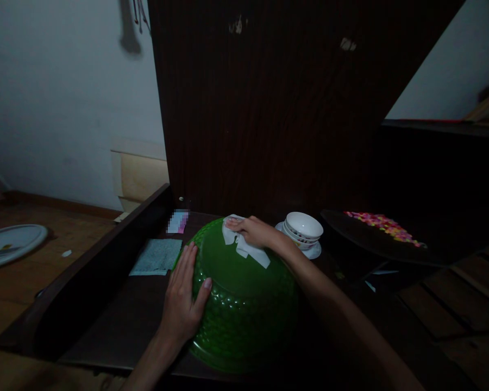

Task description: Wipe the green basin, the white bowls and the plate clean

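Note:
A green plastic basin (236, 293) with a textured side sits bottom-up on the dark wooden surface, its flat base facing up and away from me. My left hand (183, 296) lies against its left side, fingers stretched out and thumb spread apart. On the far part of the base, my right hand (250, 229) presses a crumpled white tissue (255, 254), fingers bent over it. Part of the tissue trails loose toward the right. The basin's opening and lower far side are hidden.
White bowls (305, 225) stand stacked on a plate at the right. A pale green cloth-like sheet (157, 257) and a small packet (177, 221) lie left. Colourful small pieces (385, 227) rest on a dark surface at right. A raised board (106, 260) edges the left side.

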{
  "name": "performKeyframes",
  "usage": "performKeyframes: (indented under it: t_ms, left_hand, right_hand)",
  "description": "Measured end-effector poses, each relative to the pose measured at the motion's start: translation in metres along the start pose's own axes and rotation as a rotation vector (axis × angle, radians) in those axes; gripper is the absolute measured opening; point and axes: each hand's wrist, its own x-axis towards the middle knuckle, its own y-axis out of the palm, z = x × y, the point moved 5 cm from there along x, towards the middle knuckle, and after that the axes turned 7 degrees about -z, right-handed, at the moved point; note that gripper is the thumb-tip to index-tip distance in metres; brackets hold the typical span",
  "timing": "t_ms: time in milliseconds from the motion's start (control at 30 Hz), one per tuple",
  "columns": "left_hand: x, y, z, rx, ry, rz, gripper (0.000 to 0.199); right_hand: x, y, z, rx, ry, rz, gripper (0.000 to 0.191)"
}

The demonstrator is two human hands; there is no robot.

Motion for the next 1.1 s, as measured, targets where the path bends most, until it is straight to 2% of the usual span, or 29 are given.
performKeyframes:
  t_ms: [233, 400, 500, 600, 800, 967, 1100]
  left_hand:
    - [0.000, 0.000, 0.000, -0.002, -0.005, -0.009, 0.066]
    - [0.000, 0.000, 0.000, -0.004, -0.007, -0.014, 0.066]
    - [0.000, 0.000, 0.000, -0.009, -0.019, -0.023, 0.066]
    - [0.000, 0.001, 0.000, -0.019, -0.024, -0.042, 0.065]
    - [0.002, 0.000, -0.001, -0.027, -0.037, -0.045, 0.064]
    - [0.003, 0.001, 0.000, -0.035, -0.063, -0.051, 0.062]
    - [0.003, 0.003, -0.001, -0.035, -0.087, -0.063, 0.063]
  right_hand:
    - [-0.019, -0.005, -0.035, 0.029, 0.053, -0.161, 0.065]
    - [-0.040, -0.008, -0.039, 0.093, 0.062, -0.233, 0.055]
    - [-0.058, -0.008, -0.042, 0.180, 0.094, -0.354, 0.051]
    - [-0.079, -0.006, -0.051, 0.271, 0.175, -0.489, 0.046]
    - [-0.120, -0.002, -0.072, 0.463, 0.380, -0.624, 0.039]
    - [-0.152, -0.002, -0.082, 0.538, 0.488, -0.809, 0.038]
    - [-0.174, 0.006, -0.083, 0.594, 0.567, -0.848, 0.041]
